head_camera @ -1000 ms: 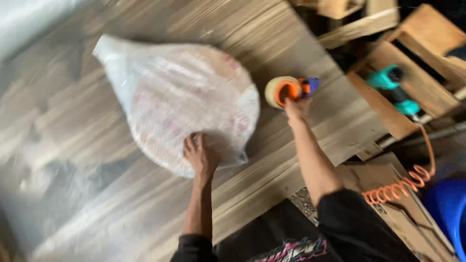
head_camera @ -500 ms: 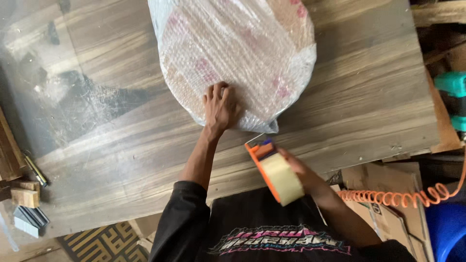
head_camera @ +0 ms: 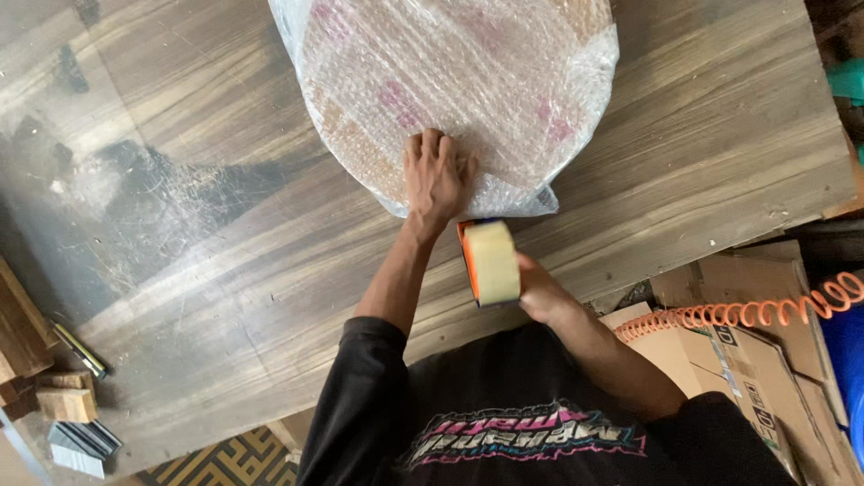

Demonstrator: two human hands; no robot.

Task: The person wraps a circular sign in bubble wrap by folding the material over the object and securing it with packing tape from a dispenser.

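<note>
Taping stage | left hand (head_camera: 437, 175) flat, open, pressing bubble-wrapped bundle (head_camera: 459, 90) at table's 12 o'clock | right hand (head_camera: 537, 292) gripping tape dispenser (head_camera: 490, 263), 5 o'clock of bundle | next likely needs tape on wrap edge.

left hand (head_camera: 438, 175) on bubble-wrapped bundle (head_camera: 459, 85), right hand (head_camera: 533, 290) gripping tape dispenser (head_camera: 489, 262)

The bubble-wrapped bundle (head_camera: 450, 90) runs off the top edge, so its far end is out of sight — and the wrap blurs what lies inside to brown with pink patches. The left hand (head_camera: 436, 175) covers part of the near edge. The right hand (head_camera: 538, 292) is mostly hidden behind the tape dispenser (head_camera: 490, 263); its fingers cannot be seen. The orange coiled hose (head_camera: 747, 312) is cut off at the right edge — as is a teal object (head_camera: 848, 79), too little of it showing to name.
</note>
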